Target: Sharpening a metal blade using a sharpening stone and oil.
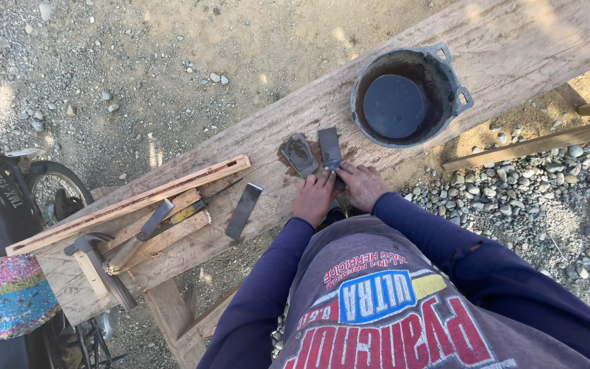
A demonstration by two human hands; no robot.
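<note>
Seen from above, a person in a dark blue long-sleeved top leans over a rough, weathered wooden plank counter [404, 75] set outdoors on gravel. Both hands lie side by side, fingers flat, pressing down on a flat grey metal blade [330, 148]; the left hand [313, 197] and right hand [362, 186] are nearly touching each other. The blade rests on a wet dark patch of the counter, just beside a worn dark sharpening stone [300, 154]. Near them stands a round black pot with side handles [409, 96]. Farther left lie a second flat metal blade [243, 211], a wooden plane body [128, 204], a chisel [138, 237] and a hammer [97, 265].
</note>
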